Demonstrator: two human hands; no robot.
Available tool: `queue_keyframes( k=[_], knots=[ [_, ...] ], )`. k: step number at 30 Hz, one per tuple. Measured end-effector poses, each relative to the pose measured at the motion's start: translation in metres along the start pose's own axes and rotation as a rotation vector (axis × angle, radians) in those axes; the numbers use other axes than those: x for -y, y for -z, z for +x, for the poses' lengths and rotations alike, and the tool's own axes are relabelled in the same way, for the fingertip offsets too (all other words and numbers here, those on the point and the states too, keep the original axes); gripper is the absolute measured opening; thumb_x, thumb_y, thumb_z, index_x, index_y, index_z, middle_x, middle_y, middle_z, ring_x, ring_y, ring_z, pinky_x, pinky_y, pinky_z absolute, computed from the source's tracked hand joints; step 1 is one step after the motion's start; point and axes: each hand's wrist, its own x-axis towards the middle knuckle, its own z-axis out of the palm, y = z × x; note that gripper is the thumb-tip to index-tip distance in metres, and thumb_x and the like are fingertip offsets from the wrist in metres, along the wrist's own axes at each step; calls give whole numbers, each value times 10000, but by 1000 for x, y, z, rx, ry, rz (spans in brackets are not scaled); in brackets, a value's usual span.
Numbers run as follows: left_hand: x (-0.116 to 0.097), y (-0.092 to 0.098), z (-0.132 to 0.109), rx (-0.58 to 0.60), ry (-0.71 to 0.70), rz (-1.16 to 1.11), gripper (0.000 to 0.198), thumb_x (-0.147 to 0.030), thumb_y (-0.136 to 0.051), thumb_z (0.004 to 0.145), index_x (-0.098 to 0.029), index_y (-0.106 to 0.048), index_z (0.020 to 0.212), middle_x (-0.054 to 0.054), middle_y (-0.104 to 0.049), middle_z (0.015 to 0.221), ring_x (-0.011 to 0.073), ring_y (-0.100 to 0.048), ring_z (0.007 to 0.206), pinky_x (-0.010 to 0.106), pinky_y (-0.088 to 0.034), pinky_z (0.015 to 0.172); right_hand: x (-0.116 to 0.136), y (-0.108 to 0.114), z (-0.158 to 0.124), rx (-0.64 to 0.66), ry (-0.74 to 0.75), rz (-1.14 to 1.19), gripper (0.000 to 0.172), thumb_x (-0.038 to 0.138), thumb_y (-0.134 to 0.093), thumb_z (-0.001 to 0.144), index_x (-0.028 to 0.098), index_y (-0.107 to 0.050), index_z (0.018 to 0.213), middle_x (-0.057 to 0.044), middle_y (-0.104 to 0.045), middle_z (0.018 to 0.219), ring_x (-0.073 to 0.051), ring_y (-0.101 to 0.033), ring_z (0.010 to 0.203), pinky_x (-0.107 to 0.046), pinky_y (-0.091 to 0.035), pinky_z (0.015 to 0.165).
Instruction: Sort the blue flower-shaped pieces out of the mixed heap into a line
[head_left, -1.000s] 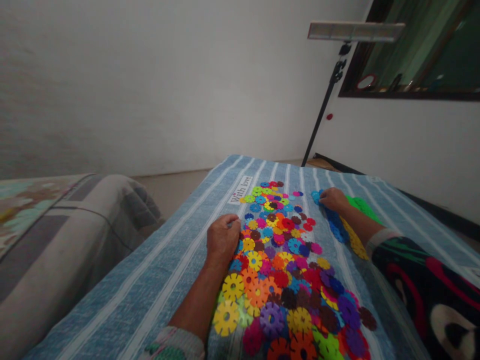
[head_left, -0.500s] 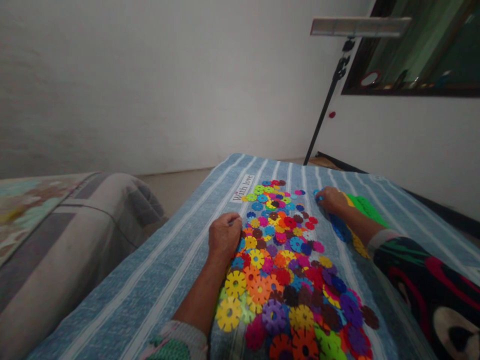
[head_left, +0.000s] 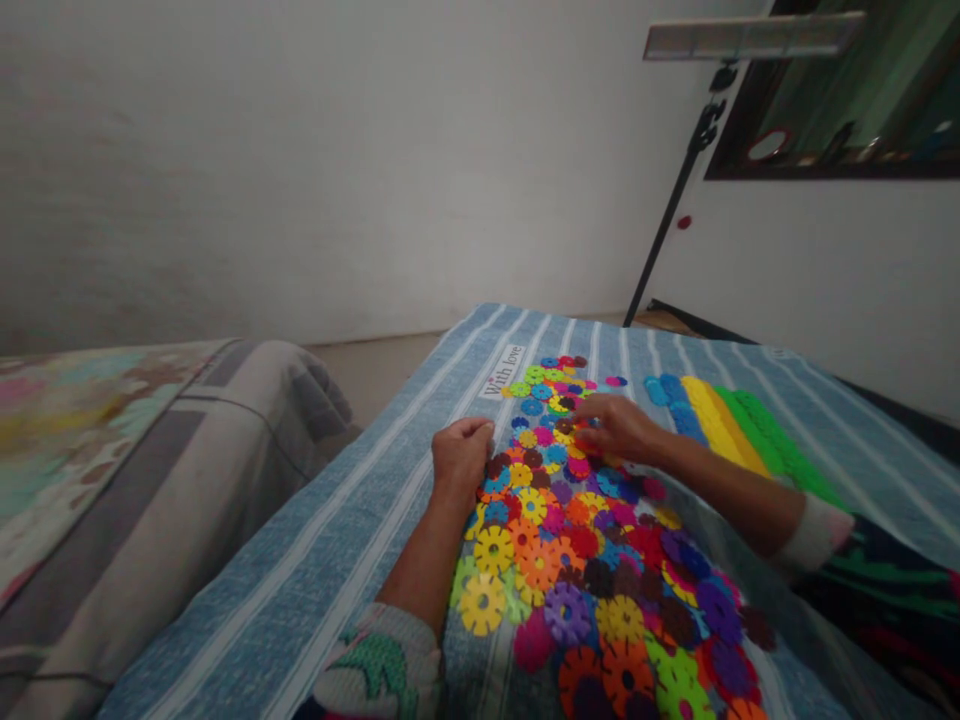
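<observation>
Many notched plastic flower discs [head_left: 568, 610] in mixed colours lie in a long heap on the striped blue cloth. My left hand [head_left: 459, 462] rests at the heap's left edge, its fingers curled together; what they hold, if anything, is hidden. Over the upper part of the heap reaches my right hand [head_left: 619, 428], thumb and fingers apart, touching or just above the discs. Beyond my right forearm lie sorted rows of discs: a blue row [head_left: 684, 415], a yellow row [head_left: 712, 420] and a green row [head_left: 780, 440].
A "With love" print [head_left: 504, 372] marks the cloth [head_left: 337, 520] left of the heap. Further left stands a furniture piece under a grey cover [head_left: 247, 440]. A lamp on a black pole [head_left: 667, 225] rises behind the table, near the window [head_left: 840, 110].
My right hand has moved left from the blue row's far end to the heap, and its fingers have parted. My left hand stays by the heap. The view has shifted slightly.
</observation>
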Motion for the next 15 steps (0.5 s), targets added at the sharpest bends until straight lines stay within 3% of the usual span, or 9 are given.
queue_keyframes(
  k=[3, 6, 9, 15],
  knots=[
    [-4, 0, -4, 22, 40, -62, 209, -283, -683, 551, -130, -692, 693, -11, -591, 550, 96, -520, 505, 214, -462, 494, 54, -2, -9, 42, 380, 182, 119, 235, -612, 871, 210, -708, 938, -39, -676, 916, -175, -594, 893, -276, -423, 786],
    [-5, 1, -5, 26, 61, -111, 213, -279, -682, 546, -126, -686, 694, -2, -612, 594, 97, -541, 531, 223, -486, 519, 85, -9, -19, 71, 541, 154, 123, 221, -597, 877, 168, -671, 795, -52, -640, 854, -164, -561, 833, -270, -399, 745],
    [-5, 2, -3, 13, 95, -140, 219, -278, -685, 541, -127, -685, 699, 5, -635, 648, 107, -573, 584, 238, -517, 568, 88, -15, -27, 64, 543, 80, 223, 234, -567, 891, 165, -633, 689, -51, -608, 793, -158, -535, 778, -273, -380, 710],
    [-5, 3, 0, -12, 125, -127, 211, -285, -661, 567, -140, -682, 718, 15, -647, 697, 142, -613, 671, 252, -536, 574, 66, -12, -24, 78, 418, -3, 151, 189, -585, 859, 178, -685, 746, -42, -616, 766, -163, -537, 764, -273, -363, 689]
  ],
)
